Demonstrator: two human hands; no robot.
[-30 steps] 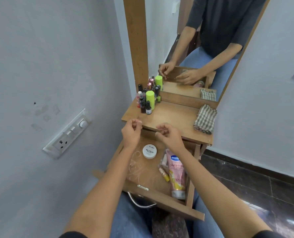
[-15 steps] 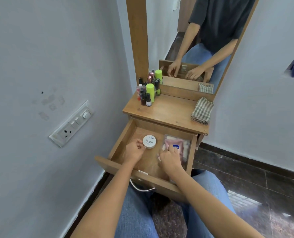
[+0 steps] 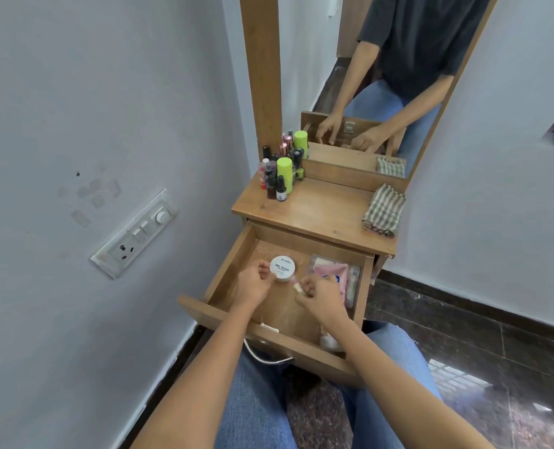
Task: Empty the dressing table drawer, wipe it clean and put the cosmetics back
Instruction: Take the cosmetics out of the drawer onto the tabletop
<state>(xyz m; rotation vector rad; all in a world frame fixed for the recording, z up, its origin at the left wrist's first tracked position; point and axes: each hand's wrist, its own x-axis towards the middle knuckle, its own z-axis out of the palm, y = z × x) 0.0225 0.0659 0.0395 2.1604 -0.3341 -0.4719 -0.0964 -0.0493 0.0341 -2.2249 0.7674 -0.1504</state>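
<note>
Both hands in drawer (image 3: 227,264) — left hand (image 3: 255,281) grasping jar (image 3: 282,268), right hand (image 3: 321,294) pinching small tube (image 3: 297,287).

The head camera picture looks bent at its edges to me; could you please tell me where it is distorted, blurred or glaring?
Head view: wide-angle distortion slants the mirror frame and the switch plate; the floor tiles at lower right carry a bright window glare; the right hand and the small item it pinches are soft, while the nail polish remover tin reads sharply.
</note>
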